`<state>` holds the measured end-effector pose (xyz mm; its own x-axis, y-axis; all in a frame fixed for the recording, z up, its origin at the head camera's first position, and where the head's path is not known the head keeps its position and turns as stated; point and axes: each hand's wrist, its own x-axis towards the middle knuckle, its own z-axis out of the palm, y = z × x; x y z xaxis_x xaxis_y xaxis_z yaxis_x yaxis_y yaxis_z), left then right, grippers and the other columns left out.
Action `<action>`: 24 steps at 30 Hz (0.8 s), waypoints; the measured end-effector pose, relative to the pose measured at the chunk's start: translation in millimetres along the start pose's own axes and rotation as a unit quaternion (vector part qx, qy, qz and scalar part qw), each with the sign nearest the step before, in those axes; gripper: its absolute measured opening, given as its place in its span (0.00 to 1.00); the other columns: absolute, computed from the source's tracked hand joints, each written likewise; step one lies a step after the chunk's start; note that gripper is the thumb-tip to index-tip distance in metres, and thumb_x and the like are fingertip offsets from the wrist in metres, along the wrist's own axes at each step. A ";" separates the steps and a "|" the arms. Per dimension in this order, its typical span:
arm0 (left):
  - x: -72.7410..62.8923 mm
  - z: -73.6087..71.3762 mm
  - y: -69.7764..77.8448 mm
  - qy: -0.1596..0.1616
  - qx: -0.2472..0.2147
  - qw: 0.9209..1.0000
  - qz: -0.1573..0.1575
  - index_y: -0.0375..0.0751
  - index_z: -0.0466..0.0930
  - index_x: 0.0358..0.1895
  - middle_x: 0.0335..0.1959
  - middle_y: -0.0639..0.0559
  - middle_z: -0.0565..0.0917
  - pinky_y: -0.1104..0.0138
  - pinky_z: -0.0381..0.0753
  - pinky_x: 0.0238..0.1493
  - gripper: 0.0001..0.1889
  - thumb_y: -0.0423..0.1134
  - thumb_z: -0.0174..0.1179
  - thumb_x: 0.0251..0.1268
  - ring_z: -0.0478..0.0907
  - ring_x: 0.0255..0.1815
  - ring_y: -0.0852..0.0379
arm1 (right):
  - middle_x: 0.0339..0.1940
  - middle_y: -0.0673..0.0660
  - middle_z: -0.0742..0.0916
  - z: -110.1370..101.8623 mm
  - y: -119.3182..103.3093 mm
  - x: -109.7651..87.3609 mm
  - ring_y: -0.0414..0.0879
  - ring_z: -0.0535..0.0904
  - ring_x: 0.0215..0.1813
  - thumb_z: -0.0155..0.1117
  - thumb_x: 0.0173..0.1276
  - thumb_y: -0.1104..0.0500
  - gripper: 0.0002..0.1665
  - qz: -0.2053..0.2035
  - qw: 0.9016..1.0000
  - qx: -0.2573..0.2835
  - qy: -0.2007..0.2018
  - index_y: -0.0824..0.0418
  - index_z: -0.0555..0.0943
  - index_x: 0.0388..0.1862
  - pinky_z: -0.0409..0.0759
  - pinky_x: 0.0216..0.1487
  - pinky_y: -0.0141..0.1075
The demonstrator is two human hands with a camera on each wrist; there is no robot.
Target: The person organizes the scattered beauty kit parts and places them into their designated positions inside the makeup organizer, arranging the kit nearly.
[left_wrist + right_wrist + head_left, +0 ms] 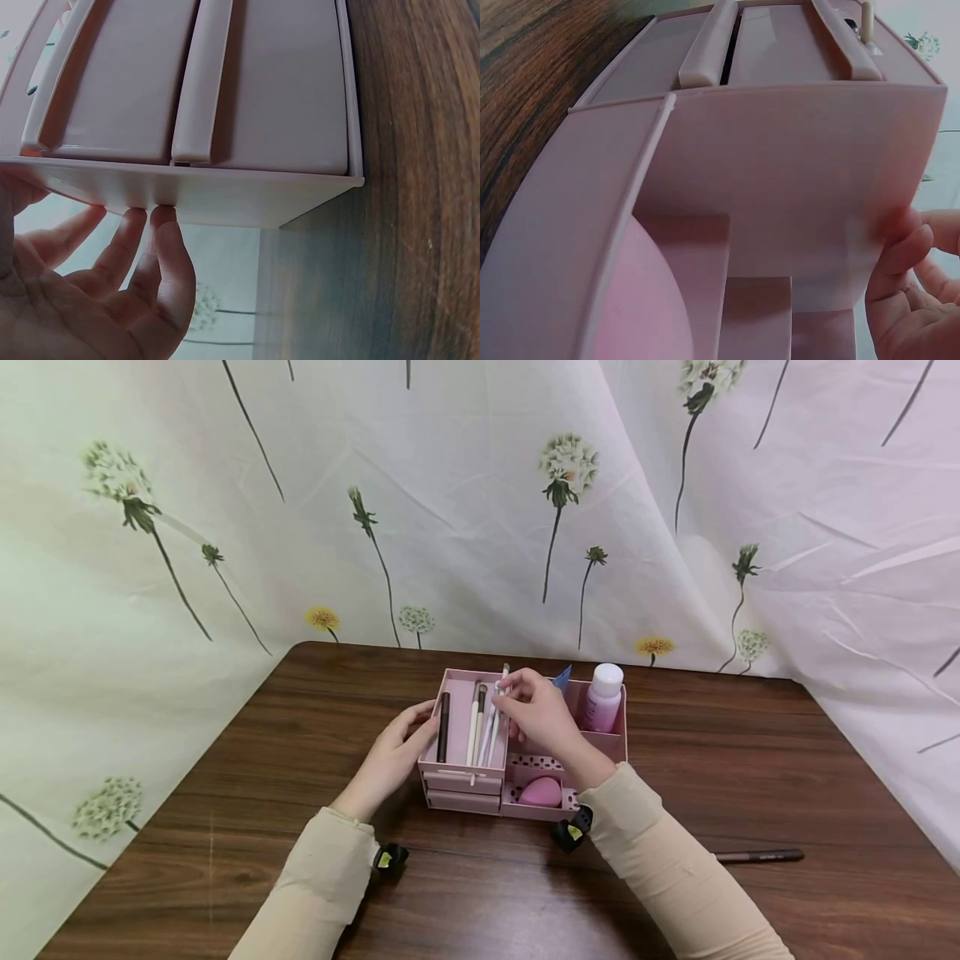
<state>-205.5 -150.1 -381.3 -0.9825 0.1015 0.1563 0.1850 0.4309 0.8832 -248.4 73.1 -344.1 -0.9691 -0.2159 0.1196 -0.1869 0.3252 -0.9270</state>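
A pink makeup organizer (465, 802) stands on the table, with two drawers in front and several brushes lying in its top left tray. My left hand (392, 758) rests against the organizer's left side; in the left wrist view its fingertips (135, 217) touch the outer wall. Over the tray's right edge, my right hand (542, 710) pinches a white makeup brush (506, 669) near its upper end. Beside that brush lie white-handled brushes (472, 731) and a dark brown pen-like stick (444, 727). In the right wrist view, curled fingers (907, 240) meet the tray's side wall.
A pink bottle with white cap (602, 702) stands in the back right compartment, near a blue pointed item (562, 678). A pink makeup sponge (542, 792) sits in the front compartment. One dark brown pen-like stick (772, 856) lies on the wooden table (247, 827), right of the organizer.
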 end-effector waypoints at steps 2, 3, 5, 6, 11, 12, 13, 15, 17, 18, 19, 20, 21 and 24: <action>-0.8 0.1 1.2 0.003 0.000 1.000 0.005 0.39 0.68 0.71 0.63 0.36 0.76 0.53 0.71 0.62 0.27 0.51 0.49 0.77 0.74 0.62 0.43 | 0.23 0.53 0.81 0.8 -0.7 -0.2 0.56 0.77 0.19 0.64 0.70 0.60 0.11 0.003 1.000 -0.008 0.004 0.62 0.78 0.48 0.74 0.18 0.35; -1.1 0.0 1.8 0.003 0.003 1.000 0.008 0.39 0.68 0.71 0.63 0.36 0.76 0.53 0.72 0.62 0.27 0.50 0.49 0.77 0.74 0.61 0.43 | 0.22 0.54 0.81 1.3 -1.0 -0.3 0.57 0.77 0.19 0.64 0.70 0.59 0.10 0.004 1.000 -0.014 0.007 0.61 0.79 0.48 0.74 0.18 0.35; -1.4 -0.5 2.5 0.001 -0.001 1.000 0.004 0.39 0.67 0.71 0.63 0.36 0.76 0.52 0.71 0.63 0.27 0.50 0.49 0.77 0.74 0.62 0.43 | 0.22 0.54 0.80 2.1 -1.3 -0.5 0.59 0.78 0.20 0.64 0.70 0.58 0.09 0.005 1.000 -0.027 0.008 0.60 0.80 0.46 0.73 0.18 0.35; -1.3 -0.7 2.7 -0.001 -0.001 1.000 0.003 0.39 0.67 0.71 0.64 0.36 0.76 0.52 0.71 0.63 0.27 0.49 0.49 0.77 0.74 0.62 0.42 | 0.21 0.54 0.80 2.4 -1.9 -0.9 0.60 0.78 0.21 0.64 0.71 0.58 0.09 0.005 0.999 -0.035 0.008 0.60 0.81 0.46 0.73 0.18 0.35; -0.2 -2.4 1.3 -0.011 -0.006 1.000 -0.013 0.40 0.66 0.72 0.66 0.37 0.74 0.50 0.67 0.67 0.26 0.48 0.48 0.79 0.71 0.66 0.42 | 0.23 0.54 0.81 3.1 -4.2 -4.1 0.55 0.78 0.22 0.64 0.70 0.57 0.08 0.009 0.998 -0.069 -0.002 0.58 0.84 0.44 0.73 0.20 0.33; -0.2 -2.5 1.2 -0.011 -0.005 1.000 -0.014 0.40 0.66 0.72 0.66 0.37 0.74 0.51 0.67 0.67 0.26 0.47 0.48 0.79 0.71 0.66 0.43 | 0.24 0.54 0.82 3.2 -4.5 -4.9 0.55 0.78 0.22 0.65 0.70 0.56 0.08 0.011 0.997 -0.073 -0.003 0.58 0.84 0.44 0.73 0.21 0.32; -0.6 -2.4 1.4 -0.011 -0.003 1.000 -0.014 0.39 0.66 0.72 0.66 0.37 0.74 0.51 0.67 0.67 0.26 0.47 0.48 0.79 0.71 0.66 0.43 | 0.25 0.54 0.82 3.2 -4.5 -5.4 0.54 0.78 0.23 0.65 0.70 0.57 0.08 0.013 0.997 -0.077 -0.004 0.58 0.85 0.45 0.73 0.21 0.32; -0.8 -2.2 1.1 -0.012 -0.003 1.000 -0.013 0.39 0.66 0.72 0.66 0.37 0.74 0.51 0.67 0.67 0.26 0.47 0.48 0.79 0.71 0.66 0.43 | 0.27 0.54 0.83 3.2 -4.4 -6.3 0.56 0.79 0.25 0.65 0.70 0.58 0.09 0.016 0.996 -0.085 -0.004 0.58 0.85 0.45 0.73 0.22 0.32; -1.1 -2.1 1.5 -0.011 -0.003 1.000 -0.012 0.39 0.66 0.72 0.66 0.36 0.74 0.50 0.67 0.66 0.25 0.47 0.48 0.79 0.71 0.66 0.43 | 0.28 0.55 0.84 3.0 -4.4 -6.8 0.57 0.79 0.25 0.65 0.70 0.59 0.09 0.017 0.996 -0.087 -0.003 0.59 0.86 0.45 0.73 0.22 0.31; -1.2 -2.1 1.8 -0.011 -0.005 1.000 -0.011 0.39 0.66 0.72 0.65 0.36 0.74 0.50 0.67 0.67 0.25 0.47 0.48 0.79 0.71 0.66 0.42 | 0.28 0.55 0.84 2.8 -4.2 -6.9 0.56 0.79 0.25 0.64 0.69 0.59 0.09 0.017 0.996 -0.087 -0.003 0.59 0.86 0.45 0.73 0.22 0.31; -1.3 -2.1 1.8 -0.011 -0.006 1.000 -0.011 0.39 0.66 0.72 0.65 0.36 0.74 0.50 0.67 0.67 0.25 0.47 0.48 0.79 0.71 0.66 0.42 | 0.27 0.55 0.84 2.5 -3.9 -7.0 0.55 0.79 0.24 0.64 0.69 0.59 0.08 0.018 0.996 -0.085 -0.002 0.59 0.86 0.45 0.73 0.22 0.32; -1.0 -2.2 1.6 -0.011 -0.008 1.000 -0.011 0.39 0.66 0.72 0.65 0.36 0.74 0.50 0.67 0.67 0.25 0.47 0.48 0.79 0.71 0.66 0.42 | 0.27 0.55 0.84 2.1 -3.8 -7.3 0.53 0.78 0.23 0.65 0.69 0.59 0.08 0.019 0.997 -0.081 -0.002 0.59 0.86 0.45 0.74 0.22 0.32; -1.1 -2.2 1.9 -0.011 -0.008 1.000 -0.012 0.39 0.66 0.72 0.65 0.36 0.74 0.50 0.67 0.67 0.25 0.47 0.48 0.79 0.71 0.66 0.42 | 0.27 0.55 0.84 1.6 -3.6 -7.7 0.51 0.77 0.22 0.65 0.69 0.59 0.09 0.019 0.997 -0.074 -0.001 0.59 0.87 0.45 0.75 0.23 0.34; -1.2 -2.0 1.9 -0.011 -0.010 1.000 -0.014 0.39 0.66 0.72 0.65 0.36 0.74 0.51 0.67 0.66 0.25 0.47 0.48 0.79 0.72 0.65 0.43 | 0.26 0.56 0.85 -0.5 -1.8 -9.9 0.45 0.76 0.20 0.66 0.68 0.60 0.09 0.018 0.999 -0.046 0.003 0.60 0.87 0.44 0.78 0.25 0.40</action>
<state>-204.1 -151.3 -378.9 -0.9865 0.1089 0.1221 0.1568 0.4165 0.8955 -238.6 75.1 -343.4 -0.9762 -0.1977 0.0888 -0.1655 0.4154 -0.8945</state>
